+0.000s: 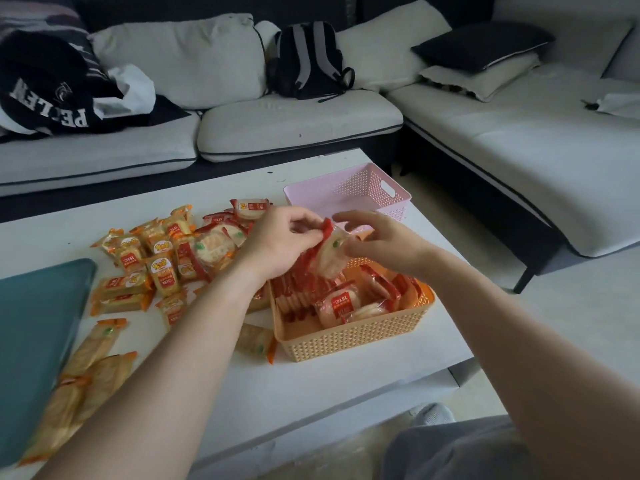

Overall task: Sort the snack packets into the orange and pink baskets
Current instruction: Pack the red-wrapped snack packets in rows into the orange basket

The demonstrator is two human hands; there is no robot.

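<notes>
Over the orange basket (349, 342) both hands meet on a red-edged snack packet (329, 255) with round pale crackers inside. My left hand (277, 242) pinches its red top edge. My right hand (379, 239) curls round its right side, thumb below and fingers above. Several red-edged packets (341, 301) lie in the orange basket. The pink basket (367, 194) stands just behind, and I see nothing in it. A loose pile of orange packets (157, 261) and a few red ones (214, 245) spreads over the white table (242, 386) to the left.
A teal tray (33, 334) lies at the table's left edge, with long orange packets (93, 351) beside it. A grey sofa (298, 123) with cushions, a black backpack (308, 60) and dark clothing runs behind and to the right. My knee (460, 448) is at the bottom.
</notes>
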